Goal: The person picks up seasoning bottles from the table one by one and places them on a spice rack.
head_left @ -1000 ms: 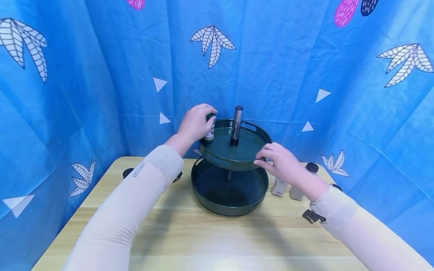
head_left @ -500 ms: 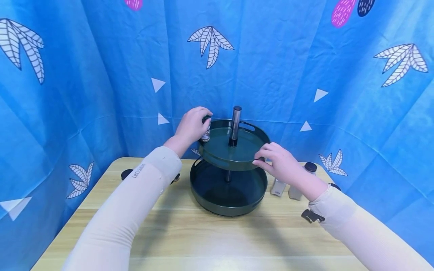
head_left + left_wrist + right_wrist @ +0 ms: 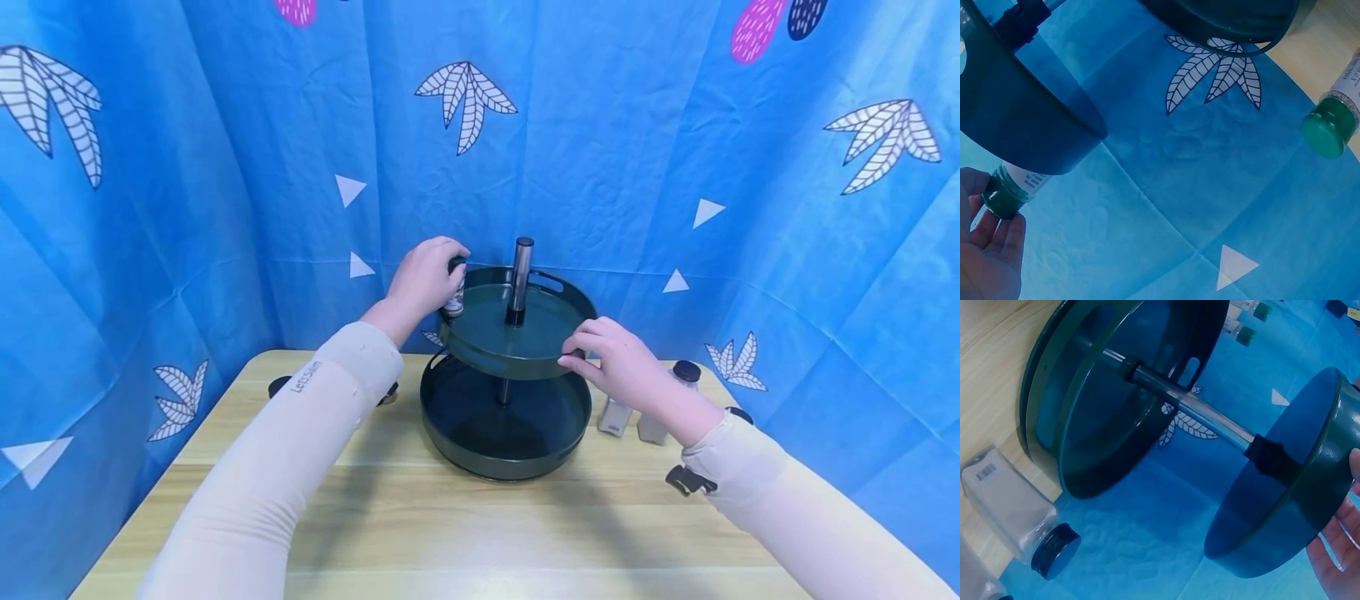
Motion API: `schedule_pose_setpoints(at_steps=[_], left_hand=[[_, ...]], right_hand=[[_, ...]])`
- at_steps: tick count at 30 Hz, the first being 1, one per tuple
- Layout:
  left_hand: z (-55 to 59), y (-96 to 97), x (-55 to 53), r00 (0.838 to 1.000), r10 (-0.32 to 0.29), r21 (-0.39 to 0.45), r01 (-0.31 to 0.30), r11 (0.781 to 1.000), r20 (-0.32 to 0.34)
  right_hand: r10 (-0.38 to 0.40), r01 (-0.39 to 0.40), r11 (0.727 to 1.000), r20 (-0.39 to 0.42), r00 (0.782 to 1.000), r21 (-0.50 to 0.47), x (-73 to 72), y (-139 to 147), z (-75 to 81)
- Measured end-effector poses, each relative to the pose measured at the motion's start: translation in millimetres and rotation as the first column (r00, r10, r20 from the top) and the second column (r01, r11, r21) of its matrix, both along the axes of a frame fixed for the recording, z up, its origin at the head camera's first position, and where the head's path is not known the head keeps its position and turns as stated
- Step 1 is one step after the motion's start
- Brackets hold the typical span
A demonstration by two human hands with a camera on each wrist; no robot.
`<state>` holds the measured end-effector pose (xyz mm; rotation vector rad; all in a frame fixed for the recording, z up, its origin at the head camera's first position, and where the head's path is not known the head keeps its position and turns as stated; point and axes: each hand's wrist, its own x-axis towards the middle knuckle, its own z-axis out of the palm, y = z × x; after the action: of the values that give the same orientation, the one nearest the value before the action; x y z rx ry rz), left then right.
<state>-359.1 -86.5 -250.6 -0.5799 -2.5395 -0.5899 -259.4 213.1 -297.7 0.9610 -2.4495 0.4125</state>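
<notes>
A dark green two-tier round tray stand stands on the table with a metal pole through its middle. My left hand grips a small spice bottle by its green cap, the bottle upright at the left inside edge of the upper tray. The left wrist view shows the fingers curled round the green cap, with the tray wall covering part of the bottle. My right hand pinches the front right rim of the upper tray; in the right wrist view its fingers lie against the wall.
Clear bottles with black caps stand right of the stand, partly behind my right forearm. Other containers, one with a black lid, are half hidden by my left sleeve. Another green-capped bottle stands nearby. A blue curtain hangs behind the table.
My left hand and the spice bottle have shifted slightly left along the upper tray's edge, then stayed nearly still. The right hand keeps its hold on the rim.
</notes>
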Motion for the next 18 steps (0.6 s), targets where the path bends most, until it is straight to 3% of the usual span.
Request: schedule_pose_setpoints(at_steps=[18], left_hand=[[4.2, -4.1, 2.2, 1.000, 0.002, 0.001, -0.002, 1.000, 0.013]], right_hand=[[0.008, -0.008, 1.000, -0.009, 1.000, -0.001, -0.1, 0.8, -0.7]])
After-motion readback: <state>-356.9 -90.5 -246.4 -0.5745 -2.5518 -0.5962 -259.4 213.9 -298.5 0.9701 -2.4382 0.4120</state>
